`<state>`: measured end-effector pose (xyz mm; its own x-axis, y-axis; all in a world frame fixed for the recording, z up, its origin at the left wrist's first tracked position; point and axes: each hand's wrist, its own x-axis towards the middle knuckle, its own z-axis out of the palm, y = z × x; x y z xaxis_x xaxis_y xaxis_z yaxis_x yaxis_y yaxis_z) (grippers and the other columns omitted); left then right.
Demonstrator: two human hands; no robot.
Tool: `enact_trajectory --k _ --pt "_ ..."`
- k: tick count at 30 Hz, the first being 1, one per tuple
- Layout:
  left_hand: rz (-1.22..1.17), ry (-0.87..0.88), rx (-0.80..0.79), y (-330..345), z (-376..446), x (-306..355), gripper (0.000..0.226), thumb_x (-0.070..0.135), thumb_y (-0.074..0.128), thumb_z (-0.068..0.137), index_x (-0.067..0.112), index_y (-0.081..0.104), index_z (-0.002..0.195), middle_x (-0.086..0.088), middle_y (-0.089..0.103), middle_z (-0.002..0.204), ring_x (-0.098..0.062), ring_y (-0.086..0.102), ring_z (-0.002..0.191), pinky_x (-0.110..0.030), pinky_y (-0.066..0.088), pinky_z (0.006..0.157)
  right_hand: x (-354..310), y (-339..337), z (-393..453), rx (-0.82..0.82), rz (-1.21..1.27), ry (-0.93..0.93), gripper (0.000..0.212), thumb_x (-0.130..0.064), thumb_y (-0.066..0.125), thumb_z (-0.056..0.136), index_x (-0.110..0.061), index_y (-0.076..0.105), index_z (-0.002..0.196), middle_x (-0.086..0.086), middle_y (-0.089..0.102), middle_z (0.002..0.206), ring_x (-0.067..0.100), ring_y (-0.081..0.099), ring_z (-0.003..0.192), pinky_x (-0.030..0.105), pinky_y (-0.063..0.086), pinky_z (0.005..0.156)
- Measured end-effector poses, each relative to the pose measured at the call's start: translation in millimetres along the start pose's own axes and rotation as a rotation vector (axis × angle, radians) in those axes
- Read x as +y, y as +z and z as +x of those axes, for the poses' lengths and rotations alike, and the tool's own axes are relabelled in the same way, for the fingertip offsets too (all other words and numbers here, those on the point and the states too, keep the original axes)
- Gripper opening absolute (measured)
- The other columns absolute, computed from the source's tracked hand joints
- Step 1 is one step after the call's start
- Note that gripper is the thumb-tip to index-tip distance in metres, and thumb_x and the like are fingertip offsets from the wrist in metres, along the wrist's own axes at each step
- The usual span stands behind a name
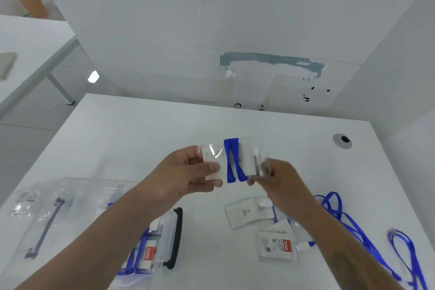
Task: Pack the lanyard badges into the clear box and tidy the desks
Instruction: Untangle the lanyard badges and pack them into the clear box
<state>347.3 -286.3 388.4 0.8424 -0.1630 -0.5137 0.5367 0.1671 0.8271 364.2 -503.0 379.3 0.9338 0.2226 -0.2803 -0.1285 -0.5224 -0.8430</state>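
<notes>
Holding a clear badge (235,160) wrapped in blue lanyard — my left hand (188,172) and right hand (280,181) pinch its ends above the white desk (141,129); clear box (150,238) near left, white walls.

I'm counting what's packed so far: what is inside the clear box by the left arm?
Inside the clear box lie blue lanyard straps and a badge card with a red label. The left forearm covers much of the box, so the full count is hidden.

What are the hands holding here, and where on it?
Both hands hold one badge holder with a blue lanyard wrapped around it: left hand at its left end, right hand at its right end.
</notes>
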Motion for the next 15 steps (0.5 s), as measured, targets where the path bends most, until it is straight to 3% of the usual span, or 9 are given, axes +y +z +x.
enact_trajectory --k 2,4,7,10,12,15 --pt "0.037 0.009 0.157 -11 -3 -4 0.026 0.007 0.072 0.084 0.003 0.064 0.109 -0.016 0.074 0.100 -0.029 0.075 0.082 -0.035 0.061 0.075 -4 31 -20 -0.114 -0.113 -0.028 0.023 -0.030 0.048 0.100 -0.032 0.064 0.084 -0.021 0.058 0.056 0.004 0.044 0.046 0.013 0.031 0.047" --pt "0.141 0.024 0.297 -23 -6 -9 0.019 0.005 0.070 0.087 -0.001 0.063 0.104 -0.018 0.074 0.096 -0.029 0.075 0.079 -0.036 0.061 0.077 -12 54 -37 -0.213 -0.327 -0.134 0.024 -0.042 0.038 0.101 -0.034 0.059 0.096 -0.015 0.063 0.086 0.004 0.056 0.070 0.019 0.041 0.061" --pt "0.311 0.037 0.352 -43 -18 -15 0.010 0.005 0.070 0.087 0.003 0.064 0.093 -0.017 0.074 0.089 -0.026 0.075 0.072 -0.035 0.060 0.074 -34 70 -43 -0.194 -0.630 -0.291 0.033 -0.046 0.031 0.102 -0.024 0.047 0.085 -0.006 0.050 0.085 0.014 0.049 0.075 0.025 0.038 0.066" --pt "0.410 0.023 0.312 -64 -33 -19 0.009 0.006 0.070 0.087 0.003 0.065 0.094 -0.008 0.076 0.082 -0.024 0.075 0.071 -0.036 0.060 0.075 -52 73 -30 -0.067 -0.659 -0.415 0.029 -0.046 0.048 0.097 -0.028 0.050 0.074 -0.011 0.050 0.080 0.010 0.046 0.074 0.020 0.037 0.062" --pt "0.425 -0.011 0.290 -82 -45 -18 0.014 0.006 0.071 0.087 0.000 0.065 0.098 -0.008 0.077 0.085 -0.024 0.075 0.073 -0.036 0.060 0.075 -59 79 -16 -0.022 -0.609 -0.432 0.015 -0.046 0.060 0.090 -0.033 0.066 0.085 -0.021 0.056 0.097 0.003 0.051 0.090 0.016 0.041 0.071" --pt "0.445 -0.052 0.283 -111 -60 -19 0.016 0.007 0.073 0.085 0.001 0.065 0.097 -0.010 0.077 0.086 -0.025 0.076 0.076 -0.034 0.061 0.074 -69 101 -1 -0.104 -0.525 -0.355 0.015 -0.044 0.068 0.086 -0.035 0.071 0.097 -0.025 0.061 0.111 -0.003 0.054 0.102 0.016 0.045 0.081"
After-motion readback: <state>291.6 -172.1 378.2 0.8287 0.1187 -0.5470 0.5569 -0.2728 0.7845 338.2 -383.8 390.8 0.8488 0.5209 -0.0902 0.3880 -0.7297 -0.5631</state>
